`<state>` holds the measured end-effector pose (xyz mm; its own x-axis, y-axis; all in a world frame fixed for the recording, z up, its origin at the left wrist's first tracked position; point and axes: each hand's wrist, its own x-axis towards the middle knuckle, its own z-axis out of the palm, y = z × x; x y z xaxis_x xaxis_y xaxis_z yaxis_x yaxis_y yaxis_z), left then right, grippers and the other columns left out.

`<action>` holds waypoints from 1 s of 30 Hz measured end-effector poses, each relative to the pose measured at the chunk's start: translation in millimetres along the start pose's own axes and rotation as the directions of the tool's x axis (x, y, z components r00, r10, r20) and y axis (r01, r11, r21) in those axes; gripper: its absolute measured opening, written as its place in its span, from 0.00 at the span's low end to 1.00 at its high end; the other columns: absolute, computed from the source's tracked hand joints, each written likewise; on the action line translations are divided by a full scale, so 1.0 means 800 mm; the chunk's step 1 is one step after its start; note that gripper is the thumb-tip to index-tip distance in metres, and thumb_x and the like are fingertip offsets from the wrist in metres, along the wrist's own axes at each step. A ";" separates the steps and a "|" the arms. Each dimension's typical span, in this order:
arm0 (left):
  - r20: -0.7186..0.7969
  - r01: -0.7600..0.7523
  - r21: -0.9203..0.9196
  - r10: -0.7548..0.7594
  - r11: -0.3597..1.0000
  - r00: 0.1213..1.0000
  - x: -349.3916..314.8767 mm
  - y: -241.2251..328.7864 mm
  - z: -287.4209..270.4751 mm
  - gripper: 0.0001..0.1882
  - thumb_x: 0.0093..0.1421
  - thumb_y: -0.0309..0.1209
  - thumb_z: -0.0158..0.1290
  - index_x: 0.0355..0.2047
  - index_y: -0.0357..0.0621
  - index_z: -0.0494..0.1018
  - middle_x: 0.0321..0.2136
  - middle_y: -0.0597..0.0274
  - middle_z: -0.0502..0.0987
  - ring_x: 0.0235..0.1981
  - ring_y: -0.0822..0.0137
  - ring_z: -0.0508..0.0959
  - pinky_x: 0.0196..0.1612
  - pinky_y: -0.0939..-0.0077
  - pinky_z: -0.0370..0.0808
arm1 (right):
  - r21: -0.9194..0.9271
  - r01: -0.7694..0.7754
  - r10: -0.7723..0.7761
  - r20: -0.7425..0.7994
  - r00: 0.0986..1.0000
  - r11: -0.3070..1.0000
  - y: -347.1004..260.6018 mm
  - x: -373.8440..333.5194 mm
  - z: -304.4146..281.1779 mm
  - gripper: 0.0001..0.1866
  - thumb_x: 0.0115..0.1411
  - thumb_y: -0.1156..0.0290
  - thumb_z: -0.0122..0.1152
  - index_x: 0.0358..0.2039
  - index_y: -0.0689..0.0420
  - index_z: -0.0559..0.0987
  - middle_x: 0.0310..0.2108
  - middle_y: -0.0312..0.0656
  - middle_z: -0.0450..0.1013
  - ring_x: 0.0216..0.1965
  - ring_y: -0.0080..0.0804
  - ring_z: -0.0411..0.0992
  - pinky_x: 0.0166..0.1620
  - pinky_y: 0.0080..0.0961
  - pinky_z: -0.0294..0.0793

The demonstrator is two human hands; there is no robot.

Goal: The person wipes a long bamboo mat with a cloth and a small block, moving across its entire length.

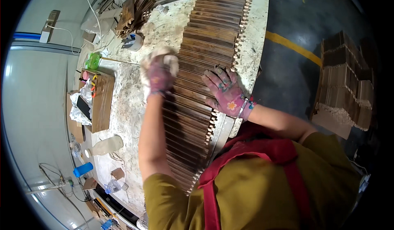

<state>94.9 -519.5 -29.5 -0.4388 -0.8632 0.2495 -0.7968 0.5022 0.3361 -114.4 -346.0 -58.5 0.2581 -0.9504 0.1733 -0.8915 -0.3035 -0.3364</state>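
A long row of dark brown wooden strips (pixel 213 20) lies side by side on the worktable (pixel 131 80), with pale notched ends along the right side. My left hand (pixel 159 76), in a purple patterned glove, is closed around a whitish rag (pixel 174 65) at the left ends of the strips; both are blurred by motion. My right hand (pixel 226 91), in a stained purple flowered glove, rests on the strips near their pale ends. Its fingers are stretched out and spread, with nothing held in them.
Left on the table stand a cardboard box (pixel 104 102) of small items, a cloudy plastic bottle (pixel 107 145) and a blue bottle (pixel 83 169). Scrap wood (pixel 129 16) is heaped at the far left. Stacked brown boards (pixel 342 78) stand on the floor at right.
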 end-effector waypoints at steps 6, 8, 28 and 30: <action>-0.014 0.222 -0.266 -0.234 0.938 0.972 0.013 0.017 -0.047 0.16 0.67 0.36 0.50 0.51 0.46 0.74 0.41 0.49 0.77 0.44 0.57 0.77 0.48 0.66 0.73 | -0.013 0.010 -0.011 -0.118 0.993 1.000 0.019 0.005 -0.029 0.40 0.63 0.41 0.47 0.68 0.54 0.58 0.70 0.45 0.52 0.70 0.44 0.50 0.69 0.47 0.39; -0.003 -0.140 -0.131 0.140 0.981 0.990 0.012 0.069 -0.019 0.17 0.61 0.31 0.54 0.52 0.51 0.74 0.43 0.50 0.77 0.47 0.55 0.76 0.53 0.61 0.72 | 0.009 -0.074 0.075 -0.089 0.993 0.997 0.034 0.021 -0.040 0.41 0.62 0.40 0.47 0.68 0.55 0.58 0.70 0.46 0.53 0.70 0.46 0.48 0.70 0.46 0.38; -0.250 0.041 -0.269 -0.111 0.962 0.962 0.062 -0.012 -0.027 0.18 0.64 0.39 0.53 0.50 0.42 0.76 0.47 0.48 0.76 0.49 0.50 0.75 0.53 0.65 0.71 | -0.089 -0.099 0.094 -0.055 0.994 0.991 0.078 0.047 -0.019 0.45 0.57 0.40 0.57 0.68 0.51 0.59 0.69 0.43 0.54 0.67 0.45 0.54 0.70 0.45 0.41; -0.300 0.070 -0.258 -0.149 0.964 0.942 0.063 -0.027 -0.028 0.19 0.63 0.39 0.53 0.50 0.43 0.76 0.48 0.49 0.75 0.49 0.51 0.76 0.53 0.66 0.71 | -0.075 -0.086 0.082 -0.052 0.995 0.993 0.079 0.048 -0.019 0.45 0.57 0.40 0.58 0.68 0.52 0.59 0.69 0.44 0.54 0.67 0.46 0.55 0.70 0.45 0.41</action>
<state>99.1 -572.5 -4.0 -0.1704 -0.8726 0.4577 -0.6910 0.4370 0.5758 -166.3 -400.3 -59.2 0.1639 -0.9674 0.1933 -0.9359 -0.2144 -0.2796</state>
